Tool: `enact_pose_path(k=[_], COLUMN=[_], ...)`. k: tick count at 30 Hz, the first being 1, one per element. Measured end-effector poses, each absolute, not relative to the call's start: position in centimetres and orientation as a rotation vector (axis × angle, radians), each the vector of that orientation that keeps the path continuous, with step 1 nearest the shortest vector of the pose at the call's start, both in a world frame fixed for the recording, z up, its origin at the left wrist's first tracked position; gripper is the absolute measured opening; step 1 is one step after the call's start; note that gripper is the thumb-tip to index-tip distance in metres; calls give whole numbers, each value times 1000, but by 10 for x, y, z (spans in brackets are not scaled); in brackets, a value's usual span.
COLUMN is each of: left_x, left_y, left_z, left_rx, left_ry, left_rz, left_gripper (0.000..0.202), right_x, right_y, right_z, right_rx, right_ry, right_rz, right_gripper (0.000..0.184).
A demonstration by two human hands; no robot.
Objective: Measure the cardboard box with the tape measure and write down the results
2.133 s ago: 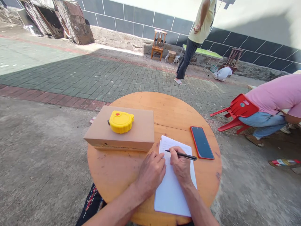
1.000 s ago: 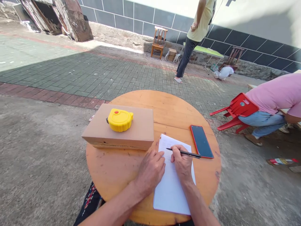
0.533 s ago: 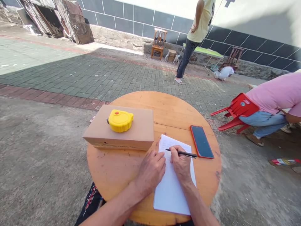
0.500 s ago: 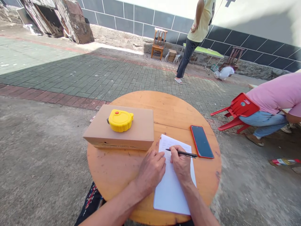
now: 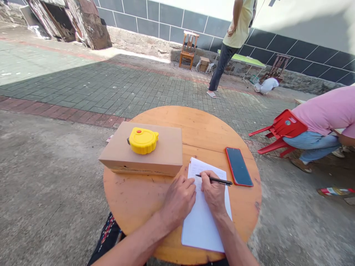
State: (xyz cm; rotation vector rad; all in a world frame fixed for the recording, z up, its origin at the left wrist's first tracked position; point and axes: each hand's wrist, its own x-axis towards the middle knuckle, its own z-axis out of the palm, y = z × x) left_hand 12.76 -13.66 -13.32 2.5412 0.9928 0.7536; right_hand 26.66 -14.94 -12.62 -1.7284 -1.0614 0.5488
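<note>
My right hand [image 5: 213,194] is closed round a black pen [image 5: 215,180] whose tip rests on the upper part of a white notepad [image 5: 201,225]. My left hand [image 5: 179,201] lies on the pad's left edge with its fingers curled loosely, holding nothing. Both rest on a round wooden table [image 5: 138,201]. Just beyond my left hand sits a flat brown cardboard box [image 5: 166,151] with a yellow tape measure [image 5: 143,140] on top. A red-cased phone [image 5: 239,166] lies screen up to the right of the pad.
A person in a pink shirt [image 5: 327,111] bends over on a red plastic chair [image 5: 280,131] at the right. Another person [image 5: 230,40] stands on the paving near a wooden chair [image 5: 188,50] and a green folding table [image 5: 244,61]. Concrete ground surrounds the table.
The pen tip has shifted slightly over the top of the pad, back and forth. My left hand has stayed on the pad's edge. The view has drifted a little.
</note>
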Motion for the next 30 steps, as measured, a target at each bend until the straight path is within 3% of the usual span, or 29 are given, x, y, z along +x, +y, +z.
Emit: enact_pose_path(k=[30], left_x=[127], left_y=[-137], left_z=[-131], left_rx=[2510], left_ry=[994], left_rz=[744], left_gripper=[15], right_x=[274], right_y=[-150], right_z=[-130], right_rx=[-1537], right_ry=[-878], right_rz=[600], right_gripper=[26])
